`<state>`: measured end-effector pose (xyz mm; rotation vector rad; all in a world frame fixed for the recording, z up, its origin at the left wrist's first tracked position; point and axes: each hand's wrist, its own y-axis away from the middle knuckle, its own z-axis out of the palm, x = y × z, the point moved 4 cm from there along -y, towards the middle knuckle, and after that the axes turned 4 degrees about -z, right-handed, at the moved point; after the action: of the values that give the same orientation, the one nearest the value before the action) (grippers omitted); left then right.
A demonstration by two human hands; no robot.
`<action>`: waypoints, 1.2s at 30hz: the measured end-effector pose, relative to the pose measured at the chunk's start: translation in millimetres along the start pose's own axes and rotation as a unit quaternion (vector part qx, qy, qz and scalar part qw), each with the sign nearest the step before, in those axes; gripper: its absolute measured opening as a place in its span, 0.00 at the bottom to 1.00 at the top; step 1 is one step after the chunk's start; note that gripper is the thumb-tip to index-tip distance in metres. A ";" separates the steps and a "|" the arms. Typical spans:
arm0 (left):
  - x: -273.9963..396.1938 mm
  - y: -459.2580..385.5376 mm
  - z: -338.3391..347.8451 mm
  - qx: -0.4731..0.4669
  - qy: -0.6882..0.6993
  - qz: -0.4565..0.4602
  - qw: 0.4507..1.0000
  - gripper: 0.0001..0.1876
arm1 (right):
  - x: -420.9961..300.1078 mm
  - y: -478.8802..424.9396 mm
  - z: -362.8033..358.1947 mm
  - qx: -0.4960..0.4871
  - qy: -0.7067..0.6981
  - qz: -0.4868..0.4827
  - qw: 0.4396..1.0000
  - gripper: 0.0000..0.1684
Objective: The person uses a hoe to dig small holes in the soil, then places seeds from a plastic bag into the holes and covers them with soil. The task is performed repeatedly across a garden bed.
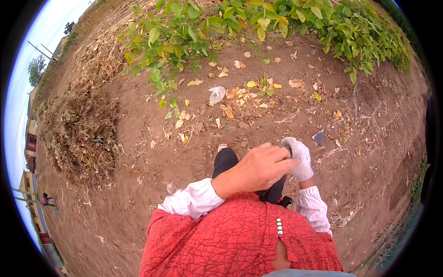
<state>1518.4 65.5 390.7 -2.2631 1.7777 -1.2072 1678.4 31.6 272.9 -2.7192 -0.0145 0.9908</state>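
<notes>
My left hand (259,168) is bare, with its fingers curled against the glove on my other hand. Whether they pinch the fabric cannot be told. A pale knitted glove (301,159) covers my right hand (300,157), which is bent inward with its palm side partly hidden by the left fingers. Both hands meet in front of my red patterned top (221,239). Just beyond the glove, a flat metal tool blade (318,137) lies on the soil, with a short piece of what looks like a wooden handle beside it.
Leafy bean-like plants (263,15) line the far side. A clear plastic bag (217,94) and dry leaves (238,93) lie on the bare soil (145,207). To the left rises a heap of dried plants (81,135). A distant person (46,199) is at far left.
</notes>
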 end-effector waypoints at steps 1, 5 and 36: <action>-8.8 -2.0 -2.3 0.010 -0.009 0.000 1.000 0.16 | 4.7 -5.2 7.6 -0.006 0.000 0.008 1.000 0.21; -53.5 -21.9 -0.7 0.042 -0.004 -0.018 0.999 0.14 | 38.1 -17.7 44.0 0.005 -0.117 0.045 0.992 0.18; -264.6 -96.6 12.9 -0.210 0.253 -0.005 0.944 0.09 | 103.8 -141.9 78.4 -0.064 0.130 0.279 0.949 0.15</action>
<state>1591.1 314.6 280.4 -2.3050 2.4060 -1.6701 1719.1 196.6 182.5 -3.0187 0.8049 0.7578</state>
